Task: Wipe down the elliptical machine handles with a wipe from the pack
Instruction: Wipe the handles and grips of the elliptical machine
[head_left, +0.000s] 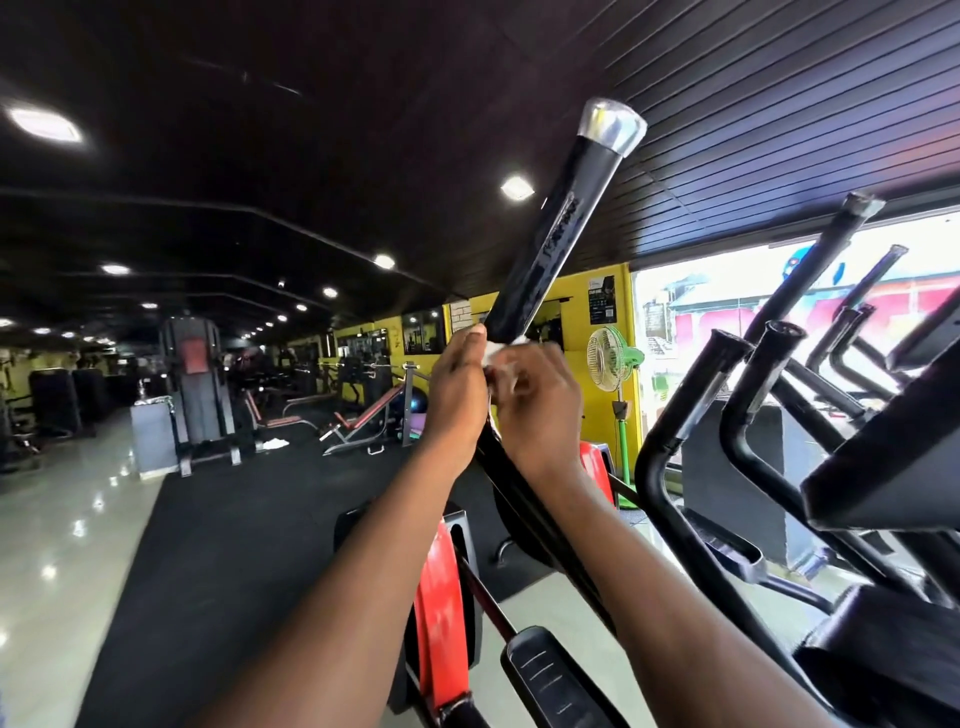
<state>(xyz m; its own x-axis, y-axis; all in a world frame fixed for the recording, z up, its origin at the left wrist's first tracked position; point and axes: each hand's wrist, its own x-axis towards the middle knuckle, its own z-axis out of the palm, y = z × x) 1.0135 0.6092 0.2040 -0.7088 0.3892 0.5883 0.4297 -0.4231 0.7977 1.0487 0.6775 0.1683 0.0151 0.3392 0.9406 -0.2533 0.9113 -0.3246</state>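
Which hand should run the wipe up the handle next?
Right, probably: the right hand already holds the wipe against the handle, while the left hand grips the bar beside it.

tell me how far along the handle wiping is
Done: a wipe is out and both hands, left and right, wrap it round the near handle. In hand: they sit low on its grip, streaks above them. Left: the other handle to the right is untouched.

No text can be read — the dark poster (601, 300) on the yellow wall at three o'clock of centre carries print too small, and the black foam handle (550, 228) bears only worn marks.
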